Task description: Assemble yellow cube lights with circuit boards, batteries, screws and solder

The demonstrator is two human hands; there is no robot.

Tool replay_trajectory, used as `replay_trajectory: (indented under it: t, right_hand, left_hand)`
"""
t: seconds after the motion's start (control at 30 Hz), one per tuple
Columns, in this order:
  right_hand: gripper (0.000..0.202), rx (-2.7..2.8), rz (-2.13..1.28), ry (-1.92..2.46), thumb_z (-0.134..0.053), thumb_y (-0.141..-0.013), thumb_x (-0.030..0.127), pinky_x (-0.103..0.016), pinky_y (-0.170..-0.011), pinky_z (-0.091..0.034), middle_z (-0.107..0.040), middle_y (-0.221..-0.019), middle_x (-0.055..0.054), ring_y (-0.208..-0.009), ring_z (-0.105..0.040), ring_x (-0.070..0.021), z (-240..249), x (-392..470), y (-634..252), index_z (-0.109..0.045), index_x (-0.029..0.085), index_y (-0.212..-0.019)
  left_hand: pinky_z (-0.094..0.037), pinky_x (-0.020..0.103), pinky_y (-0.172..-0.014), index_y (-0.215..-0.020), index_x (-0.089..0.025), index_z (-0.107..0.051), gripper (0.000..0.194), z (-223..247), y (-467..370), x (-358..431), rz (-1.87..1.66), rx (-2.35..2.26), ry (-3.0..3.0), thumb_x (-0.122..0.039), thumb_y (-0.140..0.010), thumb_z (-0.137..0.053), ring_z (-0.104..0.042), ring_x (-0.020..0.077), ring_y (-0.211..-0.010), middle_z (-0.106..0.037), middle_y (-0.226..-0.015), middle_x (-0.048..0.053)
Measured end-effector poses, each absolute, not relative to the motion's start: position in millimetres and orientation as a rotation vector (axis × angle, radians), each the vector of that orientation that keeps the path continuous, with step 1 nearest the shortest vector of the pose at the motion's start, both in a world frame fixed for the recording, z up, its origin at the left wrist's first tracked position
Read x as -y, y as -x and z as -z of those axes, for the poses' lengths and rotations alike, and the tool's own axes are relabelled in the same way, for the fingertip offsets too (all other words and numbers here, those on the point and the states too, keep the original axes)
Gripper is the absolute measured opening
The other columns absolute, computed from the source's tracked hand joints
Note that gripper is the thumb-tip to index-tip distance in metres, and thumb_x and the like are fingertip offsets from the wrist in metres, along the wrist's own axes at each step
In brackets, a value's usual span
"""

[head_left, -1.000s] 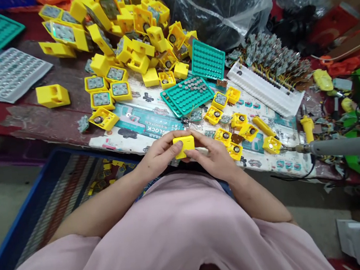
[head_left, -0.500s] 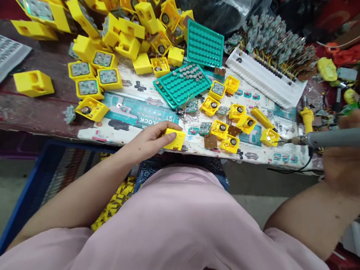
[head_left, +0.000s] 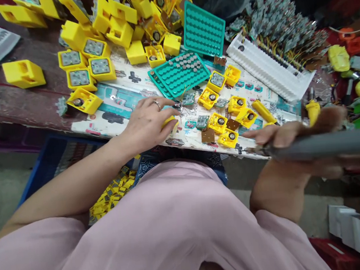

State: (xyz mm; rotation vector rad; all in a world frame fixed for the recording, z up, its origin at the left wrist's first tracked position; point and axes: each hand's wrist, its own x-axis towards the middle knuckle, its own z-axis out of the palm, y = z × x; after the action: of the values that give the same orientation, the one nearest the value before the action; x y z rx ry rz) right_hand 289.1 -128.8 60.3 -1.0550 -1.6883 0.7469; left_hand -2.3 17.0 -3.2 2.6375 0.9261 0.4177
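My left hand curves over a small yellow plastic case at the table's front edge, thumb on one side and fingers on the other. A fingertip reaches a small dark cluster of metal bits, too small to make out. In my right hand, blurred by motion, lies a grey electric screwdriver, its thin bit pointing left over the table edge. Between the hands stand several open yellow cases with round metal parts inside, beside small circuit boards and a brown square plate.
Teal trays lie at the centre, one holding grey discs. A white ribbed rack and a heap of wired boards are at the back right. Yellow cases pile up at the back. A blue crate stands below left.
My right hand has brought the screwdriver leftward, away from the yellow case at its tip. The left fingers have spread forward over their case toward the metal bits. The view has shifted slightly.
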Motion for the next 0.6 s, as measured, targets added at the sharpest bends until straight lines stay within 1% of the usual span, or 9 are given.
replay_trajectory:
  t: [0.03,0.07,0.17,0.23,0.33,0.4,0.47,0.53,0.6]
  right_hand:
    - [0.049,1.6,-0.859,0.945,-0.046,-0.093,0.061,-0.03,-0.066,-0.056,-0.06,-0.072,0.006,-0.066,-0.069,-0.011,-56.8,115.5,-275.0,-0.046,0.043,-0.139]
    - [0.048,1.556,-0.921,0.833,-0.057,-0.089,0.052,-0.023,-0.057,-0.053,-0.061,-0.069,0.008,-0.055,-0.064,-0.0077,-53.5,102.6,-263.6,-0.051,0.04,-0.136]
    - [0.069,1.455,-0.954,0.602,-0.077,-0.071,0.04,-0.019,-0.043,-0.049,-0.059,-0.057,0.01,-0.037,-0.049,-0.0071,-48.1,73.7,-245.3,-0.055,0.032,-0.137]
    - [0.076,1.44,-0.956,0.566,-0.08,-0.067,0.043,-0.023,-0.049,-0.056,-0.064,-0.062,0.009,-0.043,-0.055,-0.0101,-49.7,67.4,-240.9,-0.055,0.032,-0.137]
    - [0.073,1.429,-0.94,0.557,-0.076,-0.072,0.046,-0.028,-0.074,-0.064,-0.074,-0.084,0.006,-0.067,-0.068,-0.0139,-55.4,74.6,-235.4,-0.054,0.031,-0.139]
    - [0.069,1.386,-0.899,0.59,-0.073,-0.075,0.039,-0.034,-0.094,-0.061,-0.076,-0.099,0.003,-0.089,-0.073,-0.0176,-56.3,82.1,-232.6,-0.053,0.027,-0.141]
    - [0.065,1.392,-0.843,0.661,-0.075,-0.076,0.039,-0.043,-0.104,-0.056,-0.076,-0.105,0.003,-0.103,-0.072,-0.0214,-53.3,84.7,-233.0,-0.055,0.031,-0.138]
    - [0.061,1.48,-0.789,0.676,-0.079,-0.075,0.044,-0.047,-0.099,-0.058,-0.077,-0.095,0.006,-0.094,-0.074,-0.022,-48.8,80.6,-236.3,-0.058,0.039,-0.132]
    - [0.06,1.552,-0.76,0.623,-0.08,-0.075,0.045,-0.039,-0.084,-0.063,-0.073,-0.076,0.008,-0.068,-0.072,-0.0172,-46.2,73.3,-239.4,-0.059,0.041,-0.13]
  left_hand:
    - [-0.042,0.048,-0.1,-0.105,-0.02,-0.072,0.036,1.1,-3.2,-16.1,-0.433,-0.905,-2.684,-0.038,-0.096,-0.042,-0.058,0.0294,-0.117,-0.068,-0.121,0.008]
    - [-0.043,0.047,-0.098,-0.099,-0.021,-0.073,0.034,-0.9,-9.8,-14.5,-0.43,-0.879,-2.739,-0.036,-0.097,-0.043,-0.059,0.0284,-0.113,-0.07,-0.116,0.007]
    - [-0.042,0.047,-0.091,-0.081,-0.021,-0.071,0.03,-2.3,-31.3,-8.7,-0.365,-0.836,-2.881,-0.03,-0.095,-0.047,-0.062,0.0262,-0.101,-0.072,-0.099,0.006]
    - [-0.042,0.047,-0.09,-0.075,-0.019,-0.068,0.026,2.3,-42.9,-6.2,-0.324,-0.846,-2.939,-0.026,-0.092,-0.05,-0.062,0.0257,-0.096,-0.071,-0.092,0.006]
    - [-0.044,0.045,-0.088,-0.073,-0.018,-0.065,0.022,12.0,-52.0,-5.8,-0.313,-0.864,-3.019,-0.019,-0.089,-0.051,-0.062,0.0243,-0.09,-0.07,-0.083,0.006]
    - [-0.045,0.044,-0.087,-0.073,-0.019,-0.064,0.021,15.1,-52.3,-7.0,-0.358,-0.841,-3.049,-0.014,-0.088,-0.051,-0.063,0.0237,-0.088,-0.068,-0.079,0.005]
    - [-0.047,0.044,-0.086,-0.074,-0.019,-0.064,0.021,13.2,-48.0,-7.9,-0.416,-0.821,-3.058,-0.012,-0.088,-0.049,-0.064,0.0239,-0.086,-0.068,-0.077,0.005]
    - [-0.049,0.042,-0.084,-0.079,-0.019,-0.064,0.022,7.9,-39.2,-6.4,-0.527,-0.781,-2.995,-0.013,-0.091,-0.047,-0.065,0.022,-0.078,-0.068,-0.073,0.003]
    - [-0.051,0.036,-0.081,-0.087,-0.018,-0.065,0.021,2.6,-27.0,-0.5,-0.669,-0.717,-2.835,-0.017,-0.095,-0.046,-0.066,0.0189,-0.072,-0.07,-0.072,0.002]
